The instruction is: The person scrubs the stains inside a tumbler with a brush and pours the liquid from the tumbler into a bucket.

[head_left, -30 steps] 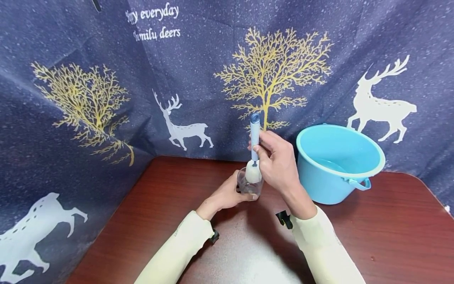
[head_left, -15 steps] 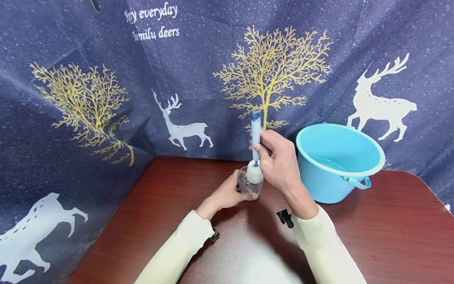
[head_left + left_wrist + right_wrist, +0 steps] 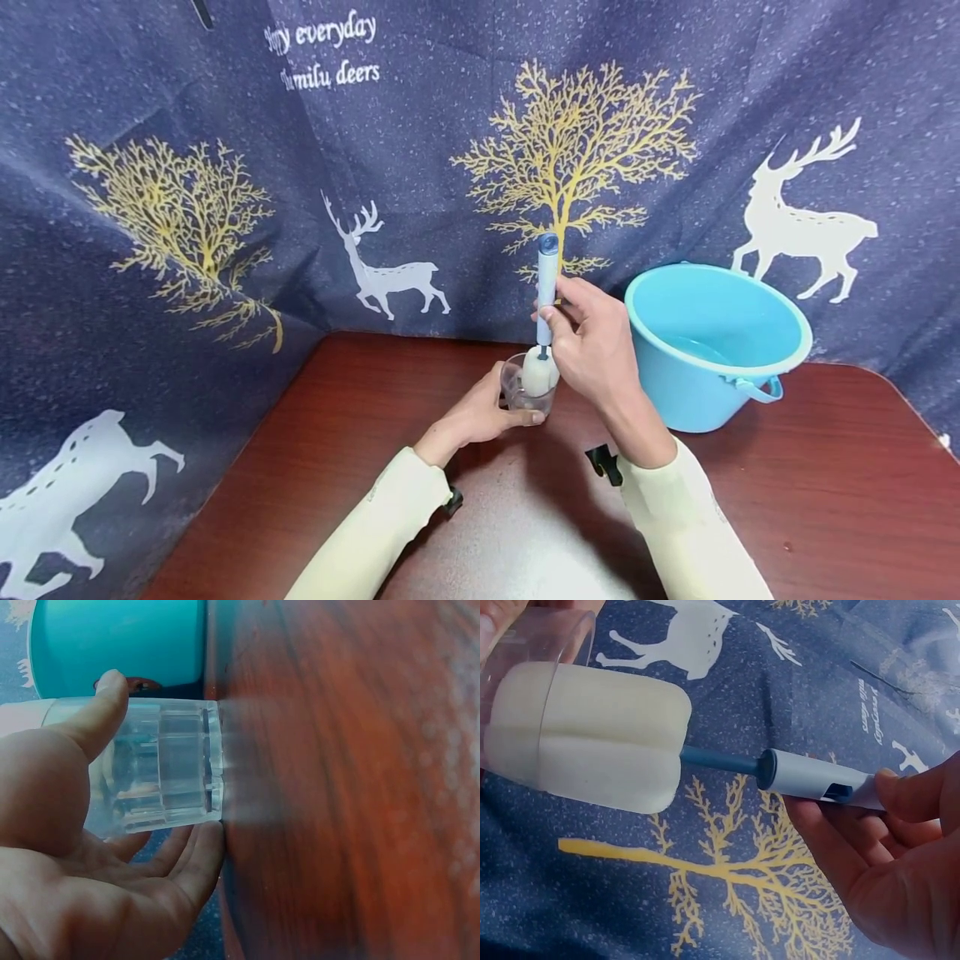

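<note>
My left hand (image 3: 480,410) holds a clear plastic cup (image 3: 169,769) upright at the table, thumb on the near side and fingers behind it. In the left wrist view the cup's base is right at the wooden surface. My right hand (image 3: 596,342) pinches the light blue handle (image 3: 547,292) of a sponge cup brush between thumb and fingers. The brush's white sponge head (image 3: 592,735) sits partly inside the cup's mouth, its upper part sticking out above the rim. A dark blue stem (image 3: 724,760) joins the sponge to the handle.
A light blue bucket (image 3: 690,392) stands at the back right, close to my right hand, its handle hanging at the front. The reddish-brown wooden table (image 3: 315,467) ends at a dark blue curtain (image 3: 420,167) printed with deer and trees.
The brush handle has shifted slightly to the right with my right hand, and the sponge has moved a little inside the cup. My left hand and the cup stay in place.
</note>
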`<state>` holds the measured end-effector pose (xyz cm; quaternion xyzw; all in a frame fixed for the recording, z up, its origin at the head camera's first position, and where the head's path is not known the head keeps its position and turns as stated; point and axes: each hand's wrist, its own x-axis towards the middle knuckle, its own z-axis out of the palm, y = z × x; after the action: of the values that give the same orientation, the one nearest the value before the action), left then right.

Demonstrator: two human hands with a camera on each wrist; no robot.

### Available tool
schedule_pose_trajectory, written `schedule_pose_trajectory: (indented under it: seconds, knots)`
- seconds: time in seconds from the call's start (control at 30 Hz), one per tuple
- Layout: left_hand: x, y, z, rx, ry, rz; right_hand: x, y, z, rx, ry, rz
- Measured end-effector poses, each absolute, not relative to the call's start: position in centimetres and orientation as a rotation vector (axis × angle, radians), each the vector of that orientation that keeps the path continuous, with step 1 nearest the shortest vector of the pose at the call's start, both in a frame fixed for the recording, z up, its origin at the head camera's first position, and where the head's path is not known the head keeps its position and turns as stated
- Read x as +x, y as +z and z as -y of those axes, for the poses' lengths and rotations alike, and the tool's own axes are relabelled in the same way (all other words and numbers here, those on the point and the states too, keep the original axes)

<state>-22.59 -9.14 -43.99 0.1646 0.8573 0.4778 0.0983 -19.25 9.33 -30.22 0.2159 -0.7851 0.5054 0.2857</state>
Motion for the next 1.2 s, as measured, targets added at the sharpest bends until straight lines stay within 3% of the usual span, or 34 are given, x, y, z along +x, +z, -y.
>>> schedule_pose_trajectory:
  seconds: [1.2]
  knots:
    - [-22.58, -43.88, 9.22, 0.564, 1.471, -2.499, -19.69, -30.09, -10.18, 0.451, 1.641, 2.161]
